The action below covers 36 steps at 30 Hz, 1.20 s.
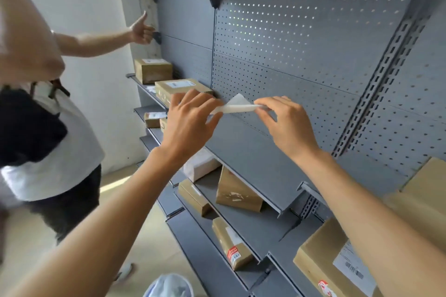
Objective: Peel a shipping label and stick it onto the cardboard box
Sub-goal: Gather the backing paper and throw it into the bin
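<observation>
Both my hands are raised in front of a grey shelf unit, holding a white shipping label (235, 105) between them. My left hand (190, 119) pinches its left end and my right hand (284, 123) pinches its right end; one corner of the sheet curls upward. A cardboard box (181, 90) with a white label on top sits on the shelf just behind my left hand. Another labelled cardboard box (321, 263) stands at the lower right, partly hidden by my right forearm.
Another person in a white shirt (48, 142) stands at the left, one hand (141, 30) on a shelf bracket. Several cardboard boxes lie on the lower shelves (237, 194). A perforated grey back panel (301, 43) fills the upper view. A white bin (169, 286) is on the floor.
</observation>
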Available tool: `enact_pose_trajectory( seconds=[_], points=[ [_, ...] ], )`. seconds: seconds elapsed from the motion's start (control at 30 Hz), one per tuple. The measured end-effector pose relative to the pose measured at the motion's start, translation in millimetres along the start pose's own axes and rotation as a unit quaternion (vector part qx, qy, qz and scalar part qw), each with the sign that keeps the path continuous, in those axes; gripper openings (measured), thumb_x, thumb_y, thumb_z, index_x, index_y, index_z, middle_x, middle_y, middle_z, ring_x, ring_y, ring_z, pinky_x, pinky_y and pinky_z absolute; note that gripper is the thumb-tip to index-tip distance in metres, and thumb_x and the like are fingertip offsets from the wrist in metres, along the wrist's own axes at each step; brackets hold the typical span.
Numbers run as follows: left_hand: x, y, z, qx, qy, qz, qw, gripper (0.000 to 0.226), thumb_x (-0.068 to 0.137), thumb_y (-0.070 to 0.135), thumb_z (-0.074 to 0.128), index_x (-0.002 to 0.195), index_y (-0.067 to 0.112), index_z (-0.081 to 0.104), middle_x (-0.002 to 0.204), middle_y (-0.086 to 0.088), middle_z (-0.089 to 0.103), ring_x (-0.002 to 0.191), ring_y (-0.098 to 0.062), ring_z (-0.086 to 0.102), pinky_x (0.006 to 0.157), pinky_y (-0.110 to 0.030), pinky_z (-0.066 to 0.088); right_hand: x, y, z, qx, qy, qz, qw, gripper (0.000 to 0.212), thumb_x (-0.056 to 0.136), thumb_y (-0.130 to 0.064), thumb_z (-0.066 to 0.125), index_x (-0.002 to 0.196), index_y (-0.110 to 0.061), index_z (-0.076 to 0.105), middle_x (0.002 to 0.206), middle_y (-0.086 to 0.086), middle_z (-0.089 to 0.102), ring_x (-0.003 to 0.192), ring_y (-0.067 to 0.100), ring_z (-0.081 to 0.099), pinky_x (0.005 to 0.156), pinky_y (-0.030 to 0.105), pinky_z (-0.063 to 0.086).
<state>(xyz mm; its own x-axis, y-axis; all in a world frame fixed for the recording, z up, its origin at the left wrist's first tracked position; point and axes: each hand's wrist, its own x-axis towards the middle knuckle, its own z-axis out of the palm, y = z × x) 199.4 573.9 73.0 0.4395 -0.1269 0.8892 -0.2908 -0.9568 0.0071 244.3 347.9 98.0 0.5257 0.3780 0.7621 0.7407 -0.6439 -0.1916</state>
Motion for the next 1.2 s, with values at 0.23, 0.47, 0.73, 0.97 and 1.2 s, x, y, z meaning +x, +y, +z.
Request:
enact_pose_trajectory(
  seconds=[0.23,0.47,0.73,0.97,1.2],
  points=[
    [-93,-68,-6,0.035,-0.076,-0.08,0.993,0.019,0.09,0.026,0.076,0.107,0.018,0.078,0.103,0.001,0.076,0.097,-0.029,0.065,0.085,-0.046,0.043,-19,-33,115,0.053,-0.072,-0.014,0.996,0.019,0.096,-0.02,0.065,0.111,-0.011,0.074,0.105,0.004,0.075,0.097,0.029,0.065,0.079,0.046,0.055],
    [-282,-116,46,0.021,-0.203,-0.192,0.96,0.02,0.088,0.025,0.078,0.107,0.017,0.077,0.102,0.0,0.077,0.095,-0.03,0.066,0.084,-0.046,0.045,-152,-36,293,0.113,-0.216,0.017,0.97,0.025,0.096,-0.023,0.059,0.109,-0.009,0.075,0.099,0.009,0.076,0.089,0.036,0.063,0.073,0.045,0.056],
    [-555,-120,136,-0.006,-0.33,-0.28,0.901,0.02,0.083,0.025,0.077,0.102,0.018,0.077,0.098,0.002,0.076,0.097,-0.029,0.065,0.081,-0.044,0.043,-382,-17,468,0.099,-0.359,0.048,0.927,0.014,0.09,-0.014,0.072,0.1,-0.006,0.077,0.087,0.012,0.075,0.078,0.037,0.065,0.059,0.044,0.056],
    [-761,-113,201,-0.01,-0.406,-0.333,0.851,0.012,0.084,0.026,0.076,0.096,0.024,0.075,0.098,0.008,0.074,0.102,-0.026,0.065,0.087,-0.043,0.04,-558,-8,591,0.092,-0.422,0.052,0.9,0.009,0.083,-0.013,0.079,0.093,-0.011,0.078,0.092,0.003,0.076,0.082,0.032,0.067,0.064,0.038,0.053],
    [-879,-114,244,0.009,-0.429,-0.382,0.819,0.016,0.083,0.027,0.08,0.098,0.024,0.075,0.101,0.01,0.074,0.104,-0.023,0.065,0.087,-0.036,0.033,-646,-2,672,0.053,-0.456,0.029,0.888,0.016,0.085,-0.019,0.078,0.1,-0.014,0.076,0.113,0.005,0.072,0.103,0.033,0.065,0.072,0.045,0.053]
  ],
)
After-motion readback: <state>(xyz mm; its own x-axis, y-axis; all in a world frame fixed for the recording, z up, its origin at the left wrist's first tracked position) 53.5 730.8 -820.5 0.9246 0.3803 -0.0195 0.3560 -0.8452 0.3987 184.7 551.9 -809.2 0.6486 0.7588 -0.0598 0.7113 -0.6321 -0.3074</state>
